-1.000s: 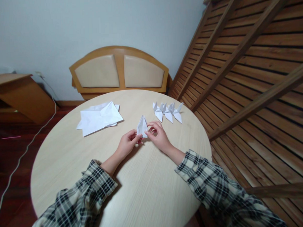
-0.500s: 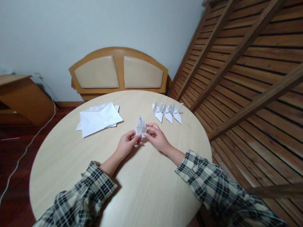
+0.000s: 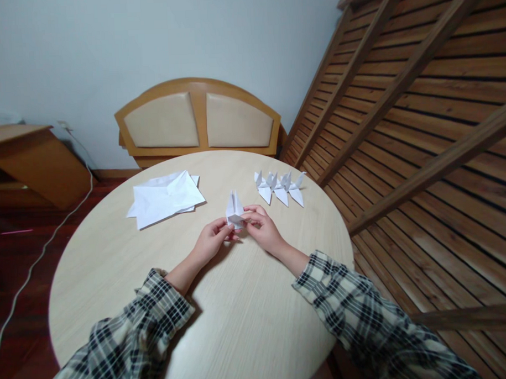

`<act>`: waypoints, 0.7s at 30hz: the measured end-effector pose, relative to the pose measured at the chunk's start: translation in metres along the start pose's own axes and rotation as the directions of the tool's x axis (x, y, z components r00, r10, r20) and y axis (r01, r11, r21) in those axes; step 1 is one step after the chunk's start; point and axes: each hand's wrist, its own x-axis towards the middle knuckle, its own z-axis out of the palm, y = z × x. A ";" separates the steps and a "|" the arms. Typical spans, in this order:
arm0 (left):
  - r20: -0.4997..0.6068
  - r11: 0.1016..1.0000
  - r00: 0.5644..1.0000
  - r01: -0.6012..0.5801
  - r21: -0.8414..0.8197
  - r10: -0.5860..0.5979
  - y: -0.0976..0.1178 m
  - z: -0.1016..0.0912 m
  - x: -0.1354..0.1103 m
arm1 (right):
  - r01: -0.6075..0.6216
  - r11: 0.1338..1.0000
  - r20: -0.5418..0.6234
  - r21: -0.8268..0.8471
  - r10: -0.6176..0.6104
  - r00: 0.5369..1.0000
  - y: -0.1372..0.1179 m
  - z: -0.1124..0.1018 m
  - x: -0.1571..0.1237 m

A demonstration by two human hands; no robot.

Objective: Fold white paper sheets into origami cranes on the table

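Note:
Between my two hands, a little above the middle of the round table, is a small piece of folded white paper (image 3: 234, 209) with two narrow points at its top. My left hand (image 3: 213, 235) pinches its lower left corner, thumb in front. My right hand (image 3: 263, 227) grips the lower right side with thumb and fingers closed on an edge. The fingertips behind the paper are partly hidden. Beyond my right hand stand several white paper cranes (image 3: 281, 188) in a close row, wings touching or overlapping.
Loose white paper sheets (image 3: 164, 203) lie overlapped on the left of the pale round table (image 3: 241, 322). A wooden headboard (image 3: 198, 117) stands behind it. Wooden slats (image 3: 420, 123) rise close on the right. A white cable (image 3: 43, 246) runs over the floor at left.
The folded paper's front layer has opened out near its lower part, and its two top points stand farther apart. My right fingers have shifted slightly along its edge; the left hand barely moved.

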 end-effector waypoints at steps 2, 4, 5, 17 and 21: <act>-0.004 1.000 1.000 -0.007 -0.008 0.007 0.000 0.000 0.001 | 0.013 1.000 0.002 0.001 -0.013 1.000 -0.001 0.000 0.000; -0.019 1.000 1.000 -0.009 -0.021 0.009 0.000 0.000 0.001 | 0.017 1.000 0.013 0.011 -0.017 1.000 -0.002 -0.001 -0.001; -0.030 1.000 1.000 -0.007 -0.026 0.006 0.000 0.000 0.001 | 0.014 1.000 0.022 0.016 -0.014 1.000 -0.002 -0.001 -0.001; -0.137 1.000 0.991 -0.002 -0.015 0.000 -0.004 0.000 0.003 | -0.010 1.000 0.027 0.009 0.009 1.000 -0.003 0.003 -0.001; -0.131 0.999 0.991 0.006 -0.044 -0.012 -0.002 0.000 0.002 | -0.018 1.000 0.016 -0.008 0.018 1.000 -0.002 0.002 -0.001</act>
